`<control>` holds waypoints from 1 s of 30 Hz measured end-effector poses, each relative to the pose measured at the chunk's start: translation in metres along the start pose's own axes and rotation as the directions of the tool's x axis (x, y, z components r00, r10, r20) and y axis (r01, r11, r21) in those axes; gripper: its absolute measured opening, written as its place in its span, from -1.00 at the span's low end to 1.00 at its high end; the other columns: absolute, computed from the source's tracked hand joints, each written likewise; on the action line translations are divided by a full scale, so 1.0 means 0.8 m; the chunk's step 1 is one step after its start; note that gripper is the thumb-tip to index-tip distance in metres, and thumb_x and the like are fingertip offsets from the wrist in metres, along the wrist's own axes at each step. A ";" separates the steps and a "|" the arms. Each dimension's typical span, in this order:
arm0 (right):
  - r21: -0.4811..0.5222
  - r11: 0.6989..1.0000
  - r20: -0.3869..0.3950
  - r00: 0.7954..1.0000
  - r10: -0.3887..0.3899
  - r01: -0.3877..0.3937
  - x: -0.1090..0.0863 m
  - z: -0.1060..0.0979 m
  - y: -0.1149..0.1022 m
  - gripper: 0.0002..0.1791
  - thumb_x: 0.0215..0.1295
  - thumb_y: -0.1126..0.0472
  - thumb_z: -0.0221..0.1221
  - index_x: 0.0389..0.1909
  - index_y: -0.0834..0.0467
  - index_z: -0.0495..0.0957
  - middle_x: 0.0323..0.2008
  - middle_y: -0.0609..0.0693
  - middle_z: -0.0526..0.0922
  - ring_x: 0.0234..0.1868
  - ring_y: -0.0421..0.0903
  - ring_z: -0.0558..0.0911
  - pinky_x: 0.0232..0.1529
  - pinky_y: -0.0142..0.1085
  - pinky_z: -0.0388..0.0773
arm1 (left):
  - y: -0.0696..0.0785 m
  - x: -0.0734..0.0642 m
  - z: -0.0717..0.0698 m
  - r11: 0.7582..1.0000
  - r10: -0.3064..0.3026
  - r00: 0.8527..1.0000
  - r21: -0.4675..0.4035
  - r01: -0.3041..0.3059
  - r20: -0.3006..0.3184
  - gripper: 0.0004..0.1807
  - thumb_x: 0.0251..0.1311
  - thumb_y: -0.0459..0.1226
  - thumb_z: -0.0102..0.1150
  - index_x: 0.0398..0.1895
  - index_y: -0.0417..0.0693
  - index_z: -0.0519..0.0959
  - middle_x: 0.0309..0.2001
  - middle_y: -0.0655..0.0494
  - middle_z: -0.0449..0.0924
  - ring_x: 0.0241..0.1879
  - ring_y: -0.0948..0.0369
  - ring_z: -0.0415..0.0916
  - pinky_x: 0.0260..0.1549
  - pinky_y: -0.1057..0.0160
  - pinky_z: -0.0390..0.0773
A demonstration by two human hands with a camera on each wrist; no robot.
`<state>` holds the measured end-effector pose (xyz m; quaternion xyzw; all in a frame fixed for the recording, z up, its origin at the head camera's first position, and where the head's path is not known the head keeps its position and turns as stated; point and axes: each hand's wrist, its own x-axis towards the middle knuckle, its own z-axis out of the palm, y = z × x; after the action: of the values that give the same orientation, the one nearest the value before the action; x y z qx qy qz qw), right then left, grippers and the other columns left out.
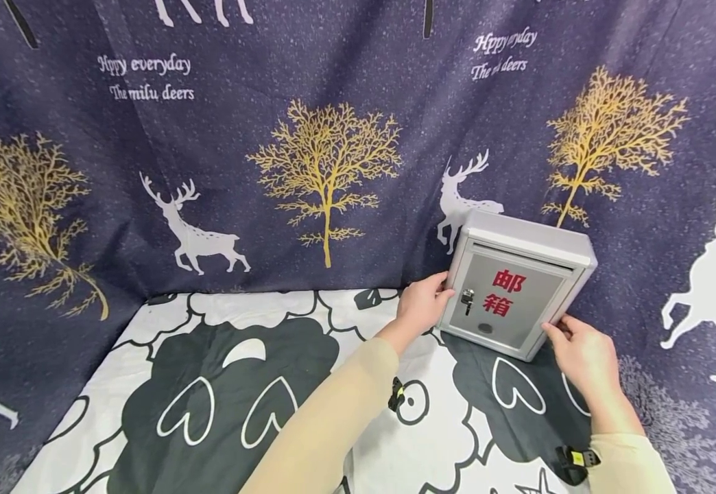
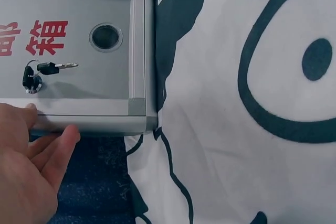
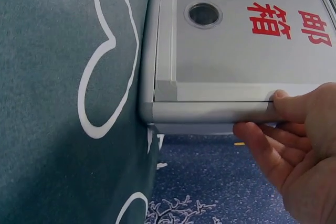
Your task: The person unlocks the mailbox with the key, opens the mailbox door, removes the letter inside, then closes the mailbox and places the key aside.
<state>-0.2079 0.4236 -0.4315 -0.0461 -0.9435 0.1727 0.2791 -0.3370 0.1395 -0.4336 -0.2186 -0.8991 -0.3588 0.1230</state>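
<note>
I see open room over the patterned sheet [image 1: 210, 370] to the left of the left sleeve [image 1: 333, 405], plus a lane between it and the right sleeve [image 1: 626, 463] up to the front of the grey box [image 1: 521, 322]. The box's sides are taken — left hand [image 1: 421, 305] on one, right hand [image 1: 585, 351] on the other. Keys [image 2: 52, 67] jut from its front. Dark hanging cloth [image 1: 345, 62] bars the way behind — I can't tell if they touch.
</note>
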 end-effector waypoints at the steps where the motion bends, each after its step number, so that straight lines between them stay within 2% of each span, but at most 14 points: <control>1: -0.001 1.000 0.001 1.000 -0.004 0.004 0.000 0.000 -0.001 -0.72 0.59 0.15 0.35 -0.33 0.25 0.70 -0.56 0.04 0.71 -0.47 0.29 0.67 -0.40 0.25 0.49 | -0.001 -0.001 0.000 1.000 0.008 1.000 0.000 -0.008 -0.014 -0.50 0.66 0.00 0.25 0.54 0.13 0.63 0.14 0.28 0.84 0.07 0.33 0.80 0.06 0.26 0.72; 9: -0.004 0.999 -0.036 0.998 -0.047 0.047 -0.004 0.002 -0.006 -0.76 0.51 0.20 0.43 -0.33 0.27 0.72 -0.56 0.04 0.72 -0.57 0.10 0.60 -0.46 0.14 0.47 | -0.004 -0.007 -0.001 1.000 0.006 0.993 0.001 -0.006 -0.114 -0.56 0.59 -0.01 0.35 0.43 0.17 0.73 0.06 0.31 0.86 -0.05 0.26 0.84 -0.08 0.24 0.75; 18: -0.002 0.997 -0.058 0.996 -0.071 0.071 -0.003 0.003 -0.013 -0.75 0.47 0.22 0.47 -0.40 0.24 0.70 -0.62 -0.02 0.65 -0.63 -0.07 0.46 -0.54 0.00 0.37 | -0.007 -0.017 -0.008 0.999 -0.028 0.987 -0.030 0.023 -0.157 -0.56 0.54 0.01 0.39 0.39 0.22 0.75 0.07 0.30 0.85 0.00 0.20 0.84 -0.10 0.19 0.75; 26: 0.003 0.996 -0.086 0.992 -0.091 0.092 -0.005 0.009 -0.024 -0.80 0.42 0.23 0.49 -0.35 0.26 0.73 -0.58 0.03 0.69 -0.61 0.00 0.51 -0.49 0.12 0.43 | -0.017 -0.027 -0.017 0.999 -0.035 0.983 -0.036 0.029 -0.181 -0.56 0.52 0.01 0.41 0.39 0.22 0.76 0.08 0.29 0.85 -0.01 0.20 0.84 -0.13 0.18 0.76; 30: 0.019 0.992 -0.100 0.988 -0.118 0.121 -0.006 0.016 -0.028 -0.78 0.39 0.25 0.51 -0.40 0.24 0.71 -0.59 0.03 0.68 -0.62 -0.01 0.49 -0.52 0.10 0.42 | -0.021 -0.035 -0.026 0.997 -0.040 0.982 -0.069 0.028 -0.182 -0.56 0.53 -0.02 0.42 0.38 0.17 0.76 0.08 0.25 0.86 -0.04 0.21 0.84 -0.18 0.19 0.76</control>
<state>-0.2104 0.3978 -0.4358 0.0056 -0.9275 0.1647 0.3355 -0.3193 0.1056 -0.4396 -0.1731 -0.8751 -0.4093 0.1919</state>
